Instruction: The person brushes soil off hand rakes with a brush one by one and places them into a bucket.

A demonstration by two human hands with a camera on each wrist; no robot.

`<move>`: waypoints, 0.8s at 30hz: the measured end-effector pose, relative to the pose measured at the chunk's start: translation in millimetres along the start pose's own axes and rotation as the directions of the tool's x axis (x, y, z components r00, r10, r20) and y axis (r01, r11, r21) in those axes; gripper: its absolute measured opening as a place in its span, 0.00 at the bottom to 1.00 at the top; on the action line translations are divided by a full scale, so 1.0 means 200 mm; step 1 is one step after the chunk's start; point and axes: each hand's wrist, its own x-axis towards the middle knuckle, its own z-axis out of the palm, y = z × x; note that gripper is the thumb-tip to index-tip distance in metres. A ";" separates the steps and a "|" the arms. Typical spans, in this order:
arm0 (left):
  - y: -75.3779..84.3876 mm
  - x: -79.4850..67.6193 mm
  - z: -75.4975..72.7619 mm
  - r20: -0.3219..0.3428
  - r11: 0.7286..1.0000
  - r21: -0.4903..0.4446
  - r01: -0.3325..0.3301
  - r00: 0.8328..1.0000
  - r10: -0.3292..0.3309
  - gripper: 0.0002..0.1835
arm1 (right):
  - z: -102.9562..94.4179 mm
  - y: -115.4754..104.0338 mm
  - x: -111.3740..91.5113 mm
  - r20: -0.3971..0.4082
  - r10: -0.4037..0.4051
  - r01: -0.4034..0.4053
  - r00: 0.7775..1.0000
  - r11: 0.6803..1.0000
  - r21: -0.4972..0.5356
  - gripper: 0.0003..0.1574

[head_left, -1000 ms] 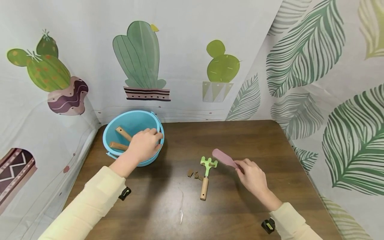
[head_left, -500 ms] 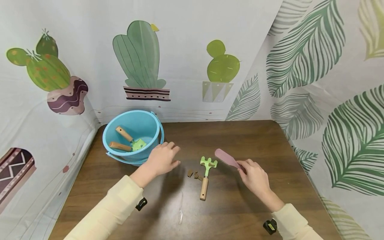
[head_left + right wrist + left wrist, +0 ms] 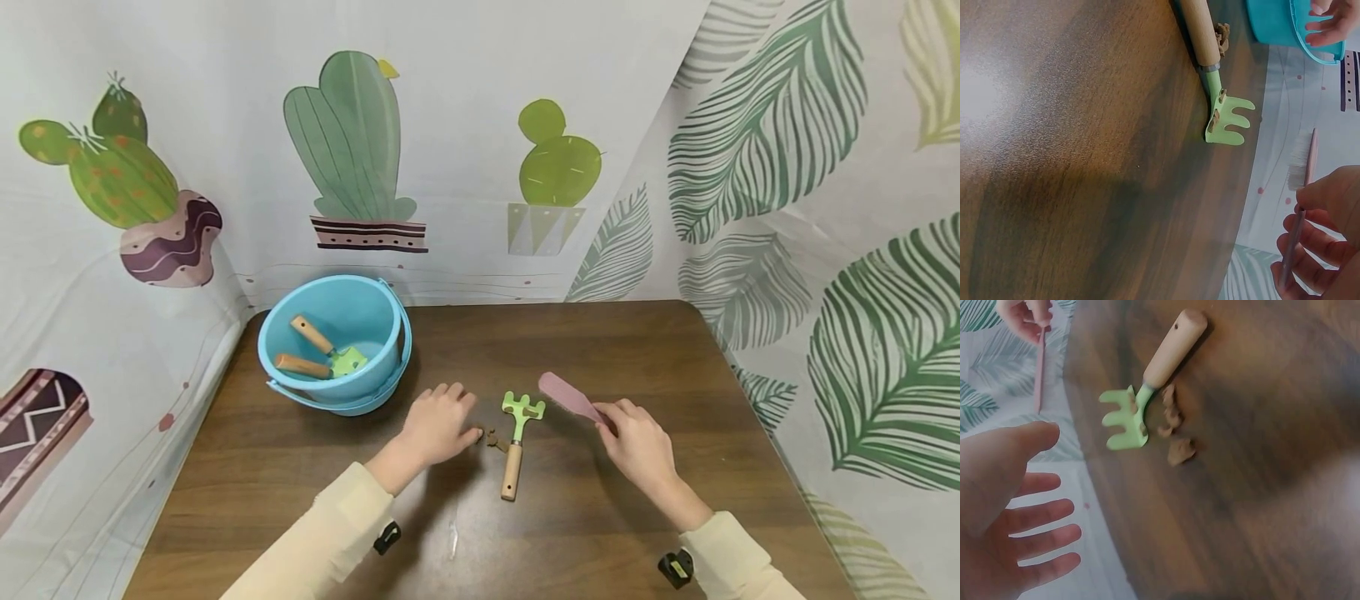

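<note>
My right hand (image 3: 637, 446) grips the handle of a pink brush (image 3: 567, 396), held above the table. White bristles show along one side of the brush (image 3: 1304, 156) in the right wrist view. My left hand (image 3: 437, 423) hovers with spread fingers and holds nothing; its thumb tip overlaps a brown crumb in the head view. A small hand rake (image 3: 512, 471) with a green three-pronged head and wooden handle lies between the hands. Brown soil-like crumbs (image 3: 1182, 451) lie beside the rake, and bits of the same stuff stick to its head.
At the back left stands a light blue bucket (image 3: 375, 392) with its handle hanging down. Inside are two wooden-handled tools (image 3: 303, 365), one green head showing. A thin clear strip (image 3: 453, 540) lies on the brown table (image 3: 600, 333). Printed curtains (image 3: 465, 167) hang behind.
My left hand has left the bucket's rim and come right and nearer, to beside the brown crumbs. My right hand and the brush have shifted slightly right.
</note>
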 end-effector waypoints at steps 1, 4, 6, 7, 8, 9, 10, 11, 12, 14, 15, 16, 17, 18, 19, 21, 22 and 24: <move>0.01 0.00 0.01 -0.003 1.000 -0.001 -0.003 1.000 0.003 0.23 | 0.00 0.00 0.00 -0.001 0.001 -0.001 1.000 1.000 0.000 0.16; 0.05 0.00 0.06 -0.009 1.000 0.004 -0.011 1.000 0.011 0.22 | 0.00 0.01 0.00 -0.001 0.002 -0.002 1.000 1.000 0.000 0.16; 0.08 0.00 0.09 -0.011 1.000 0.001 -0.011 1.000 0.011 0.21 | 0.00 0.01 0.00 -0.001 0.006 -0.006 1.000 1.000 0.000 0.16; 0.09 0.00 0.10 -0.009 1.000 -0.008 -0.008 1.000 0.008 0.20 | 0.00 0.01 0.00 -0.001 0.010 -0.010 1.000 1.000 0.001 0.16; 0.11 0.00 0.12 -0.005 1.000 -0.018 -0.001 1.000 0.000 0.20 | 0.00 0.01 -0.01 0.000 0.013 -0.013 1.000 1.000 0.000 0.16; 0.12 0.00 0.13 0.001 1.000 -0.029 0.011 1.000 -0.011 0.20 | 0.00 0.02 -0.01 0.000 0.015 -0.015 1.000 1.000 -0.001 0.16; 0.13 0.00 0.15 0.007 0.999 -0.041 0.027 1.000 -0.027 0.20 | 0.00 0.02 -0.01 -0.001 0.018 -0.018 1.000 1.000 0.000 0.16; 0.15 0.00 0.17 0.014 0.997 -0.056 0.046 0.999 -0.045 0.20 | 0.00 0.02 -0.01 -0.001 0.021 -0.021 1.000 1.000 0.001 0.16; 0.16 0.00 0.19 0.019 0.995 -0.070 0.064 0.998 -0.063 0.20 | 0.00 0.02 -0.01 -0.001 0.023 -0.023 1.000 1.000 0.001 0.17; 0.19 0.00 0.23 0.031 0.990 -0.099 0.101 0.995 -0.098 0.20 | 0.01 0.02 -0.01 0.000 0.024 -0.024 1.000 1.000 0.002 0.17; 0.20 0.00 0.25 0.037 0.987 -0.109 0.116 0.993 -0.113 0.20 | 0.01 0.02 -0.01 0.001 0.024 -0.024 1.000 1.000 0.002 0.16; 0.21 0.00 0.27 0.044 0.984 -0.121 0.129 0.991 -0.124 0.20 | 0.01 0.02 -0.01 0.002 0.024 -0.024 1.000 1.000 0.003 0.16; 0.23 0.00 0.29 0.051 0.982 -0.126 0.138 0.990 -0.132 0.20 | 0.01 0.02 -0.01 0.003 0.024 -0.024 1.000 1.000 0.004 0.16; 0.24 -0.01 0.30 0.059 0.981 -0.130 0.144 0.989 -0.138 0.20 | 0.01 0.01 -0.01 0.003 0.023 -0.023 1.000 1.000 0.004 0.16; 0.25 -0.01 0.32 0.069 0.979 -0.133 0.151 0.987 -0.143 0.21 | 0.01 0.01 -0.01 0.002 0.021 -0.021 1.000 1.000 0.003 0.16; 0.28 -0.01 0.35 0.090 0.977 -0.133 0.165 0.984 -0.154 0.22 | 0.02 0.01 -0.01 -0.003 0.019 -0.019 1.000 1.000 0.003 0.16; 0.29 -0.01 0.36 0.098 0.976 -0.132 0.174 0.982 -0.162 0.22 | 0.02 0.01 -0.01 -0.006 0.018 -0.018 1.000 1.000 0.004 0.16; 0.31 -0.01 0.37 0.108 0.973 -0.129 0.193 0.978 -0.180 0.23 | 0.02 0.01 -0.02 -0.009 0.016 -0.016 1.000 1.000 0.005 0.16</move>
